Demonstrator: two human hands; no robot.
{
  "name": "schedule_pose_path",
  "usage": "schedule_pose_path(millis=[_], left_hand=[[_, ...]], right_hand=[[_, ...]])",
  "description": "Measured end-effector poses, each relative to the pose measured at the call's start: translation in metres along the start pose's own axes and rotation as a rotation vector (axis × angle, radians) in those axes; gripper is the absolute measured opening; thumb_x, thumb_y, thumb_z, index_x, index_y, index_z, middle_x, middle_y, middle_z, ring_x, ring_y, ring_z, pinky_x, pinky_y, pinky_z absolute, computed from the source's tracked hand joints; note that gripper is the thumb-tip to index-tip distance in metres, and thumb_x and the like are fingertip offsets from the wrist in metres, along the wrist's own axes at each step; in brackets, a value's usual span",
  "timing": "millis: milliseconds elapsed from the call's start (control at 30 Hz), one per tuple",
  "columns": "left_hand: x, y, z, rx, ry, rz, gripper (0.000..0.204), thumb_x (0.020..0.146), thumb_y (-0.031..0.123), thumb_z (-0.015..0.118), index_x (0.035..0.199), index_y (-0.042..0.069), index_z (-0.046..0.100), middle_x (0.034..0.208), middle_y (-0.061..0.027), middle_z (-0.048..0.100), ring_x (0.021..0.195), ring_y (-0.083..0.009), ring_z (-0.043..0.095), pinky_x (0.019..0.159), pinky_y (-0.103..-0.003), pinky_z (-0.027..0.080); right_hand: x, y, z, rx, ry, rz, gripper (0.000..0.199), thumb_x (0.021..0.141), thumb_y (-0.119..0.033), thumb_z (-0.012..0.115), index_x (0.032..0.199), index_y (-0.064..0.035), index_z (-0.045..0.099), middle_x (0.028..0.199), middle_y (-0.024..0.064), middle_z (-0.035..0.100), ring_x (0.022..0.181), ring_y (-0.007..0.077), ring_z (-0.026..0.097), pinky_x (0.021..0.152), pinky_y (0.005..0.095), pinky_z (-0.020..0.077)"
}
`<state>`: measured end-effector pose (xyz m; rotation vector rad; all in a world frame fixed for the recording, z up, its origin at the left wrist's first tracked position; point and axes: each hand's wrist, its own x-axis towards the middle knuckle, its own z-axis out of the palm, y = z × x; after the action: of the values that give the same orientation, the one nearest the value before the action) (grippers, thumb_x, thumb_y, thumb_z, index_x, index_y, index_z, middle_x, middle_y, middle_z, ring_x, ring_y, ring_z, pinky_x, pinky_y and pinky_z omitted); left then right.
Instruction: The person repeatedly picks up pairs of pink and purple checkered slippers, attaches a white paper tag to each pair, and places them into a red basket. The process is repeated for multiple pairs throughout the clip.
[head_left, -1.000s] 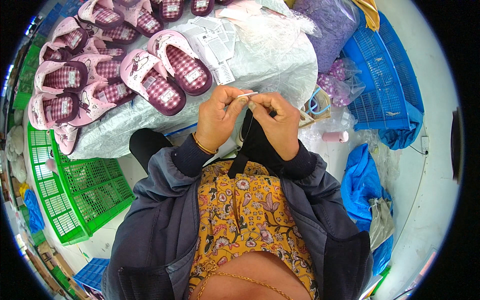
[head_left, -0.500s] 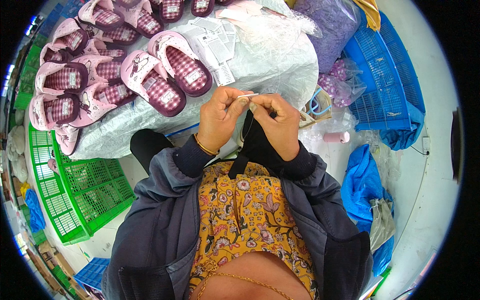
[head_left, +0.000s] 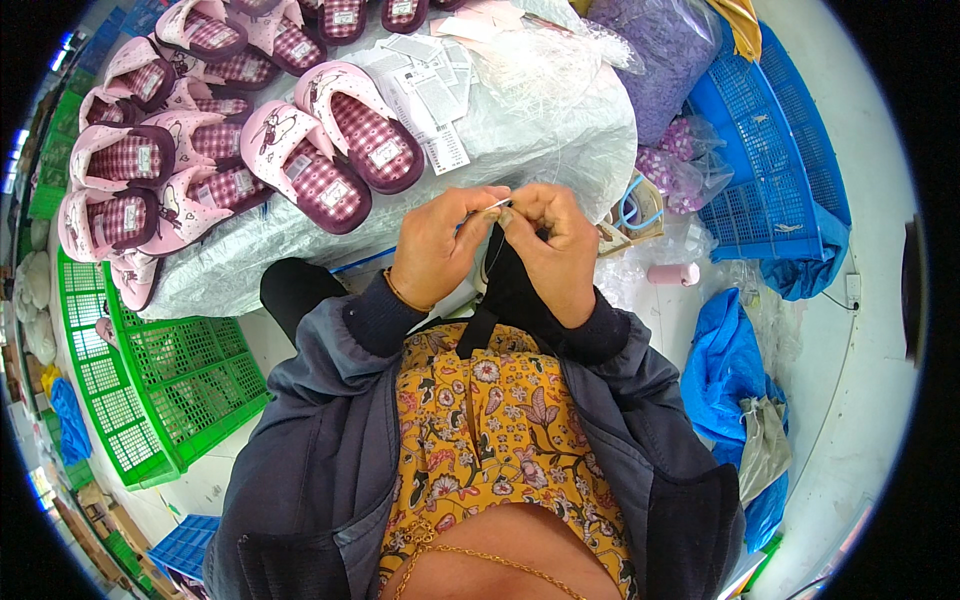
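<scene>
Together, left fingers (head_left: 472, 198) and right fingers (head_left: 540, 200) clamped on white sliver (head_left: 499, 204), printed slips (head_left: 430, 90) beyond.

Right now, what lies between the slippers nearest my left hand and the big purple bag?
In the head view, paper slips lie nearer the slippers, then a tangle of whitish plastic strands nearer the purple bag.

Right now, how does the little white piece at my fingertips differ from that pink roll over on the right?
The white piece is slim; the pink roll is a much thicker cylinder. The white piece is held up where the left grip and right grip meet, while the pink roll lies on its side, untouched. They differ in colour too. Both are longer than they are thick.
</scene>
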<state>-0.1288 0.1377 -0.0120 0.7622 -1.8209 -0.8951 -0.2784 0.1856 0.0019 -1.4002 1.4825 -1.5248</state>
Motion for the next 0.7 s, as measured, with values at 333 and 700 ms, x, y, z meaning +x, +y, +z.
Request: schedule_pose_path(millis=[333,700], left_hand=[[-0.009,-0.011,-0.02,-0.607,-0.116,-0.431,0.018,0.099,0.011,0.057,0.11,-0.001,0.064,0.109,-0.0062,0.068,0.097,-0.0109,0.061,0.088,-0.027,0.049],[-0.006,-0.013,-0.03,-0.032,-0.184,-0.18,0.009,0.096,0.009,0.057,0.095,0.001,0.059,0.097,-0.0071,0.062,0.088,-0.0131,0.057,0.077,-0.027,0.046]], right_hand=[[-0.003,0.003,-0.005,0.071,-0.193,0.153,0.016,0.087,-0.004,0.072,0.1,0.0,0.064,0.083,0.0008,0.069,0.072,0.0029,0.059,0.064,0.0199,0.0475],[0.004,0.011,-0.009,-0.059,-0.429,0.099,0.017,0.087,-0.01,0.073,0.101,-0.0017,0.067,0.085,0.0018,0.069,0.068,0.0043,0.057,0.062,0.022,0.0482]])
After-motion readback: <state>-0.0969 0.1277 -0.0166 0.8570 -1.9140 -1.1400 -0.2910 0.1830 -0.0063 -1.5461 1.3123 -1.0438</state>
